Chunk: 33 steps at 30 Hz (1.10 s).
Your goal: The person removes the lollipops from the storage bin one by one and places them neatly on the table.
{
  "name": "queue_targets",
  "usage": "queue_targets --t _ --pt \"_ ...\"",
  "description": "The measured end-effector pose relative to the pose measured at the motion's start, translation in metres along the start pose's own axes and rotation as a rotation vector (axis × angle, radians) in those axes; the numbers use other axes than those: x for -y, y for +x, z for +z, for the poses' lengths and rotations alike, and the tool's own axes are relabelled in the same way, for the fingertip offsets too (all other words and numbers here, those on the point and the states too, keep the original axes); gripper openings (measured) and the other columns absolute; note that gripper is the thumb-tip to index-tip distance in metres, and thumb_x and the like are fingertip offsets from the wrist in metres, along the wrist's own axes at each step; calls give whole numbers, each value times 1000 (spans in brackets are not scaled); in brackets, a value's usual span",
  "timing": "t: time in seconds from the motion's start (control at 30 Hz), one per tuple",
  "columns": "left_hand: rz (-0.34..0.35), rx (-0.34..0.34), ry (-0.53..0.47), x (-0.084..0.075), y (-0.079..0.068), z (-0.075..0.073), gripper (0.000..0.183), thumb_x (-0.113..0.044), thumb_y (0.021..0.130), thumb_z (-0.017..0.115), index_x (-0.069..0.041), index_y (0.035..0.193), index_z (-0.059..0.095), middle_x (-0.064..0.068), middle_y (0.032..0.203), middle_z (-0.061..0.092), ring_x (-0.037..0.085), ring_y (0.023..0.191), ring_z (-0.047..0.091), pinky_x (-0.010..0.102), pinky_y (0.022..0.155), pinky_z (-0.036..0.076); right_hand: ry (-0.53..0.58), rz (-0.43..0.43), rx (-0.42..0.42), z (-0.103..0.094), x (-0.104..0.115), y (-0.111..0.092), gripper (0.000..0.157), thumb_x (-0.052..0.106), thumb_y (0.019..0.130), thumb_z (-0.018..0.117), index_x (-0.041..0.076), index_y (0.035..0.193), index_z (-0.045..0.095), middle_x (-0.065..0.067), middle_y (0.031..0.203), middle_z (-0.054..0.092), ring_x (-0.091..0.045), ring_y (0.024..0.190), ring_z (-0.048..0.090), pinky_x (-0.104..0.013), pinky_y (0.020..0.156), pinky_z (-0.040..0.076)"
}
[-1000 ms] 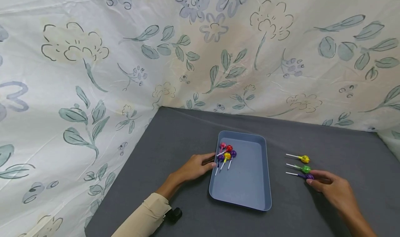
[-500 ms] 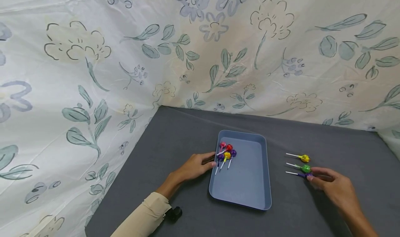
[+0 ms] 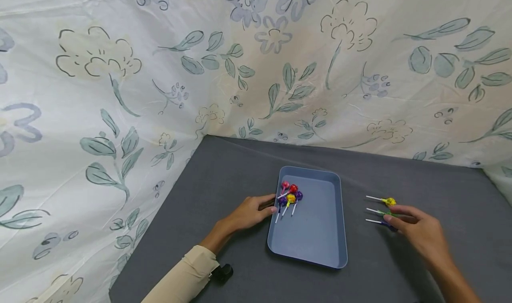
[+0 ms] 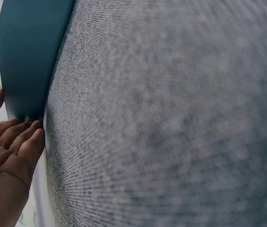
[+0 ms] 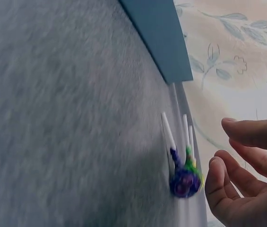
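Observation:
My left hand rests at the left side of a blue-grey tray. In the left wrist view, its fingertips touch the tray's outer wall, with the thumb up by the rim. Over on the right, my right hand hovers at the head of a green lollipop, mostly covering it. A purple lollipop lies just nearer, its head partly hidden by the thumb, and a yellow lollipop just beyond. The right wrist view shows thumb and fingers apart beside the purple head, holding nothing.
Inside the tray's left part lie several lollipops, among them a pink one, a red one and a yellow one. Dark grey cloth covers the table. Floral fabric hangs behind and to the left.
My right hand has shifted from the purple lollipop's head, up and slightly left to the green one. The left hand, tray and lollipops stay in place.

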State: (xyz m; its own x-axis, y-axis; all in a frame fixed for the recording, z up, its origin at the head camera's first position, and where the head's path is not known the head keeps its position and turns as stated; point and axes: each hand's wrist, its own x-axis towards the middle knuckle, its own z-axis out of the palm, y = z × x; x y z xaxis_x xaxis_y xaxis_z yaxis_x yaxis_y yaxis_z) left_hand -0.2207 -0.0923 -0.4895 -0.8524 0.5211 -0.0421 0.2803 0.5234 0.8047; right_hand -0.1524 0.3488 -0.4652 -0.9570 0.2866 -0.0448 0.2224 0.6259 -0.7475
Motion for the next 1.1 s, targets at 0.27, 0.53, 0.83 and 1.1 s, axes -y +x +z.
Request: queue_targets --t 0.27,0.53,0.83,1.1 --pt "9 -1 -7 0 -1 0 57 -33 110 60 -2 157 49 14 157 55 26 143 55 46 118 46 101 -45 4 14 18 -1 54 39 92 85 3 130 74 23 95 75 -6 74 70 -25 63 54" --pt "16 2 -2 0 -1 0 58 -33 110 61 -2 157 49 14 156 55 26 143 55 46 117 46 166 -98 40 29 37 -5 54 37 96 81 0 134 70 21 101 75 -3 83 73 -26 71 60" --pt "14 3 -6 1 -4 -3 58 -35 110 61 -3 157 50 14 157 55 25 144 55 46 118 45 233 -100 53 42 55 -6 55 34 96 82 0 137 68 22 101 72 5 86 68 -27 71 62" --pt "11 6 11 2 -4 -4 60 -37 110 60 -3 158 49 14 157 54 27 144 54 47 119 44 243 -105 83 47 69 -7 56 39 98 78 3 140 66 14 108 73 -6 91 72 -30 75 62"
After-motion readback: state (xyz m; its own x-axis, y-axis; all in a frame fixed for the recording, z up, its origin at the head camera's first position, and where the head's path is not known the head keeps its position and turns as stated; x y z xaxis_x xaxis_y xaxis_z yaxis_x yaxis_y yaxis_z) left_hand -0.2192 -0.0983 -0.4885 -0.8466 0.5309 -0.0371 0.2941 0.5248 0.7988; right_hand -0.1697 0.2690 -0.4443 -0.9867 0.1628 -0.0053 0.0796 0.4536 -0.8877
